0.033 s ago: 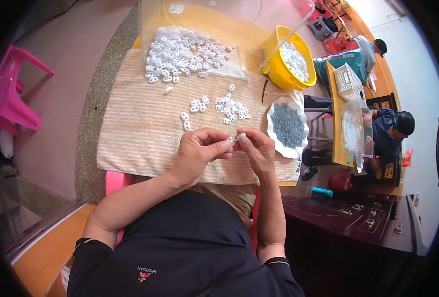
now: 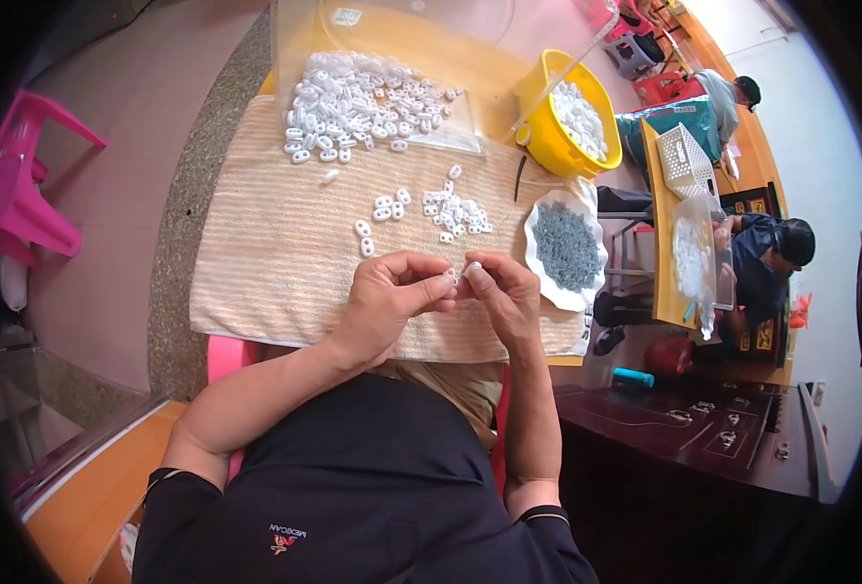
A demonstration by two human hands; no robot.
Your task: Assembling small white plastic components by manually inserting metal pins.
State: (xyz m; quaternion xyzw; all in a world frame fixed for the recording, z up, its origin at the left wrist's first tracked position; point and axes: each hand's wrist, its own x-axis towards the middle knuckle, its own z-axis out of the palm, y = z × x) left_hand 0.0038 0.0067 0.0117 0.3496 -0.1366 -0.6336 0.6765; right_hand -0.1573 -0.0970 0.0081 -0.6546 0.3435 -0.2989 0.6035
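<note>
Head view: one small white part (image 2: 453, 276), held above the near half of the towel; its details are too small to read. Left hand (image 2: 389, 290): thumb and forefinger clamped on that part. Right hand (image 2: 506, 295): thumb and forefinger pinched together on a white bit (image 2: 474, 267), kind unclear, just beside the left fingertips.

Beyond the hands: a few white two-holed oval pieces (image 2: 383, 215), loose, ahead of the left hand; one cluster of smaller white pieces (image 2: 457, 214), to their right. Underneath: one striped beige towel (image 2: 266, 263).

Right of the cluster: one white wavy-rimmed dish (image 2: 562, 299) bearing small grey parts (image 2: 564, 245); one thin black strip (image 2: 520, 179), near it. Far side: one heap of white oval pieces (image 2: 343, 102), partly on a clear sheet; one yellow basket (image 2: 541, 136) of white pieces (image 2: 579, 122).

Outlying: one pink stool (image 2: 24, 209), left; one co-worker in a dark cap (image 2: 776, 253), right.
</note>
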